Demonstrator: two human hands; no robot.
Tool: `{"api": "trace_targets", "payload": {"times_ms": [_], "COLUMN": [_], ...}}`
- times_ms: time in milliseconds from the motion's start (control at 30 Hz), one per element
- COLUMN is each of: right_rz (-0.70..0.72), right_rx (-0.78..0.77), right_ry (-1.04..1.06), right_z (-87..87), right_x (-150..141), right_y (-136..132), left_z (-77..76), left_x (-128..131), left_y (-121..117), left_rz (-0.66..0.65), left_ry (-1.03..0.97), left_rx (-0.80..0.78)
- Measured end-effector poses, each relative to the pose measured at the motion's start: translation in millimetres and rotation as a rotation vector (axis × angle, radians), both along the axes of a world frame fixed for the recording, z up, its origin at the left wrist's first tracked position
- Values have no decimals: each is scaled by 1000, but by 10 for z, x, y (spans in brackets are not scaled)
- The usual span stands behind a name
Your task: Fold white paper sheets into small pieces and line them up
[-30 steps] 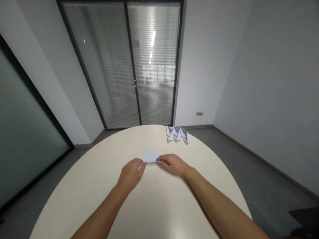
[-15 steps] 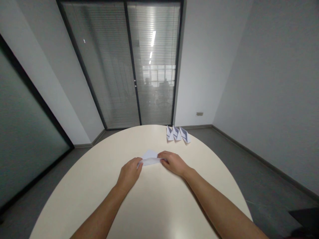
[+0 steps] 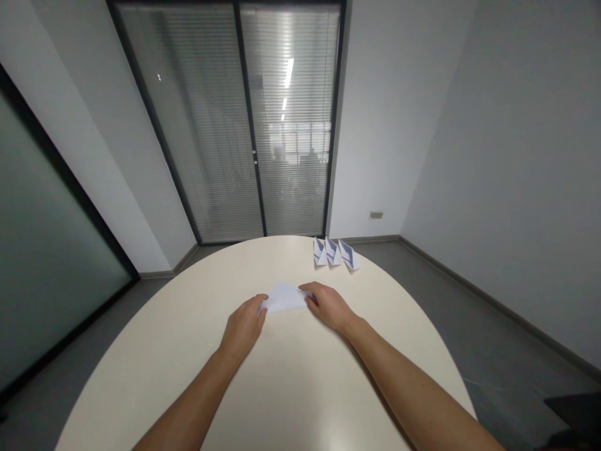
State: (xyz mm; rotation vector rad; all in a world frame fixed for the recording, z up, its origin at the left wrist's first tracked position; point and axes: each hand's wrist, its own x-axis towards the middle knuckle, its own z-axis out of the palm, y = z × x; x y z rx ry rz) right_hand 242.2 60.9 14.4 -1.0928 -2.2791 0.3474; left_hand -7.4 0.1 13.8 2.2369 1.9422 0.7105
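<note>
A folded white sheet of paper [image 3: 284, 299] lies on the round table in front of me, pointed at its far side and straight along its near edge. My left hand [image 3: 246, 321] pinches its left corner between thumb and fingers. At the opposite corner, my right hand [image 3: 328, 305] grips the paper the same way. Fingertips cover both corners. Beyond my right hand stand three folded white paper pieces [image 3: 332, 252] in a row by the table's far edge.
The cream round table [image 3: 277, 388] fills the lower view, its curved edge dropping to a grey floor [image 3: 507, 351]. Glass doors with blinds [image 3: 225, 138] stand behind it. A dark object [image 3: 575, 413] shows at the lower right.
The near strip of the paper, raised and curled before, now looks flat and even with the rest. Both hands have shifted only slightly outward along its corners.
</note>
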Motion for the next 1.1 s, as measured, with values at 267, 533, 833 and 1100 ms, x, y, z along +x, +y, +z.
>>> {"api": "trace_targets", "payload": {"times_ms": [267,533,833,1100], "right_rz": [-21,-70,-122,-137], "right_rx": [-3,-17,67,105], "right_ry": [-56,-128,-182,-215], "right_z": [11,-60,-26,10], "right_x": [-37,-19,-36,-50], "right_y": [-19,5,5,-7], "left_z": [-50,-128,-142,-58], "left_x": [-18,-47,-32,-71], "left_y": [20,46,29,18], "left_rz": [-4,-25,-10,-112], "left_ry": [20,17,47,197], "left_rx": [45,98,124,129]}}
